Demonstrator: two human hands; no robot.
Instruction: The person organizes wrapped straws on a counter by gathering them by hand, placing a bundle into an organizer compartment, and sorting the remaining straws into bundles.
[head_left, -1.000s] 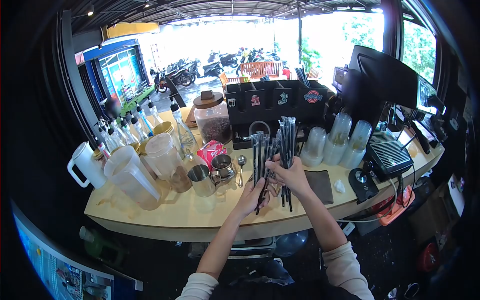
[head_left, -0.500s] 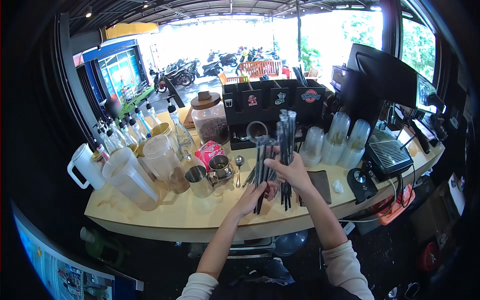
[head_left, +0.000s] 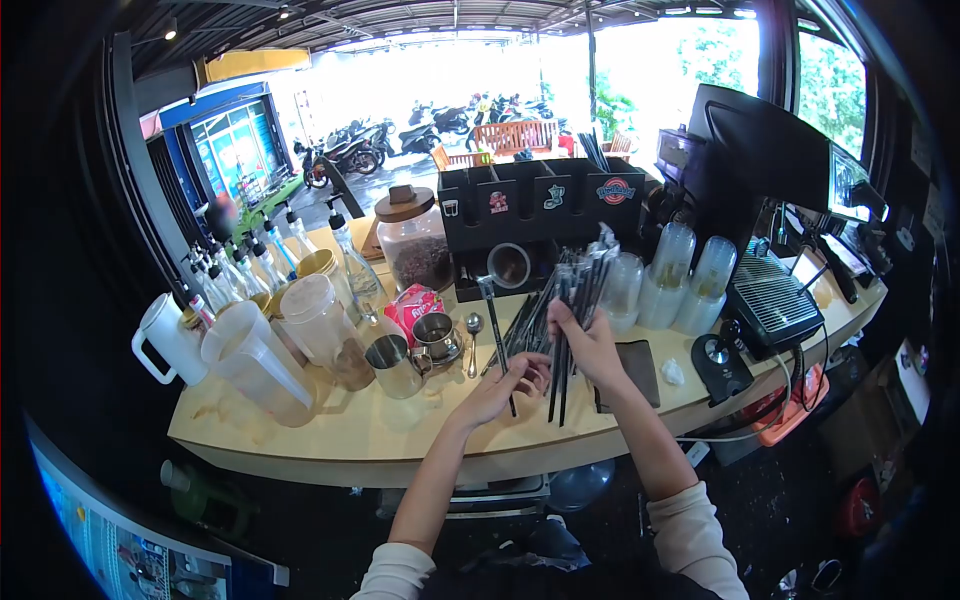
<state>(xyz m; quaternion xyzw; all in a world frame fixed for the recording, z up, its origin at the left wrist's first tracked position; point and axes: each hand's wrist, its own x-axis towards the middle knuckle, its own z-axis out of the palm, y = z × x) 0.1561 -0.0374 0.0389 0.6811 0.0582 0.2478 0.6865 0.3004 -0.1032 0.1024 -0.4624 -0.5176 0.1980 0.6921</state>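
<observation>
My right hand (head_left: 588,350) is closed around a bundle of black straws (head_left: 558,385), held upright above the counter, their upper ends in shiny clear wrapping. To its left, my left hand (head_left: 503,388) grips a black straw (head_left: 497,325) between thumb and fingers; whether more than one is there I cannot tell. Behind the two hands, loose black straws (head_left: 522,328) lie in a pile on the counter. A spoon (head_left: 473,345) and metal pitchers (head_left: 396,368) stand or lie left of my left hand.
A black divided organizer (head_left: 545,215) stands at the back. Clear plastic cups (head_left: 668,290) are stacked to the right, near a dark cloth (head_left: 636,375) and a metal tamper (head_left: 717,352). Plastic jugs (head_left: 262,362), pump bottles (head_left: 352,262) and a lidded jar (head_left: 412,245) fill the left.
The left-hand bundle has thinned to what looks like one straw. More straws now show in my right hand and on the counter behind. My hands have moved slightly apart.
</observation>
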